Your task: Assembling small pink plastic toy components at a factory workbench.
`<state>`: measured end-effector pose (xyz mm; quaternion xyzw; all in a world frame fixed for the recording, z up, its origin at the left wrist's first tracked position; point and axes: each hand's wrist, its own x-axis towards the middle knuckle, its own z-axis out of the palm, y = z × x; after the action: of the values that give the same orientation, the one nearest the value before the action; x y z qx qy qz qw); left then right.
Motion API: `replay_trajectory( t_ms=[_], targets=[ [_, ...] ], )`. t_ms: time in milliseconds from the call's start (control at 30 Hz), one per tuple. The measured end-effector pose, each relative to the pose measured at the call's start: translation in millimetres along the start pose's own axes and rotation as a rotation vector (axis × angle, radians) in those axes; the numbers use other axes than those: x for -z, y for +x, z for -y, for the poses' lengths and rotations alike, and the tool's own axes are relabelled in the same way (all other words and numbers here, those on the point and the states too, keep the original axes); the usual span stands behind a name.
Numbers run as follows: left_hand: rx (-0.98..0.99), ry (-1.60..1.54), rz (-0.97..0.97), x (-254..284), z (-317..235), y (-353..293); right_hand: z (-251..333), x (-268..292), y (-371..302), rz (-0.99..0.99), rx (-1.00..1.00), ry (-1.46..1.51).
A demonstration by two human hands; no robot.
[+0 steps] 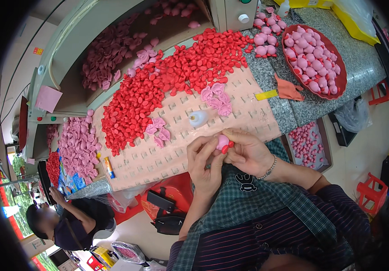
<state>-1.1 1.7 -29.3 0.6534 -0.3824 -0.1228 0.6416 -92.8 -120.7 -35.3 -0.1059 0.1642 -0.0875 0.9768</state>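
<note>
Between my two hands is a small round pink toy figure (223, 142) with red feet. My left hand (205, 163) pinches it from one side, its fingers bent. My right hand (252, 151) grips it from the other side with thumb and fingers closed around it. Just beyond them, a whitish squeeze bottle with a fine tip (199, 118) lies on the peach-coloured mat (183, 143). Small groups of flat pink pieces (218, 100) rest farther up the mat. Behind these spreads a large heap of glossy red oval pieces (176, 70).
A red basket (344, 74) full of pink figures stands at the far right, beside an orange cloth (289, 88). Pink parts (77, 144) are heaped at the left near a small tube (109, 167). Another person (70, 226) sits at lower left. A tray of pieces (306, 143) is below the table's right edge.
</note>
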Motion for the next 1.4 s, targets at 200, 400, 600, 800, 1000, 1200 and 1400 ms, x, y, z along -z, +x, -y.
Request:
replay_trajectory(
  t_ms=[200, 400, 600, 800, 1000, 1200, 1400],
  targets=[
    [-0.175, 0.204, 0.058, 5.8, -9.3, 17.9, -0.4, 2.9, 1.6, 0.052, -0.062, 0.038],
    [-0.134, 0.007, 0.017, 2.8, -10.6, 11.9, -2.5, -6.3, -2.0, -0.05, -0.033, -0.082],
    [-0.141, 0.011, -0.022, 4.2, -2.3, 3.3, -10.6, -5.8, -2.6, 0.002, 0.077, -0.259],
    [0.049, -0.336, -0.07, 8.7, 4.0, -1.9, -15.9, -20.1, -9.3, 0.041, 0.309, -0.49],
    [0.345, -0.975, -0.105, 10.2, 14.9, -14.2, -17.3, -24.2, -2.1, 0.033, 0.702, -1.101],
    [0.491, -1.128, -0.114, 5.0, 10.9, -18.4, -12.8, -27.5, 2.6, 0.105, 0.928, -1.294],
    [0.522, -1.221, -0.09, 1.7, 13.6, -20.9, -15.8, -18.9, 8.6, 0.109, 1.107, -1.336]
  ],
)
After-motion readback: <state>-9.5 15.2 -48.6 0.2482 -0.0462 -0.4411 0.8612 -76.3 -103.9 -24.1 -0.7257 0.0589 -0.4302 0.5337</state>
